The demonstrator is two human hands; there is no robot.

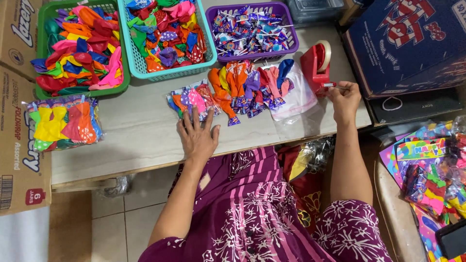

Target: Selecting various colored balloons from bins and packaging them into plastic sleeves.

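Small clear packet of balloons (191, 102) beside red tape dispenser (316, 65).

Bright, even light; soft shadows, sharp focus

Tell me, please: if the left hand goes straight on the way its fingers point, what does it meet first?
The left hand would first meet the small clear packet of balloons; its fingertips already seem to touch it.

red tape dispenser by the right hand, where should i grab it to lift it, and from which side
Grip the red tape dispenser across its narrow body, just below the tape roll, coming from above. It stands upright on the table with flat side walls that suit a pinch. The right hand is already at its front end, where the cutter seems to be, so probably keep the fingers off that end.
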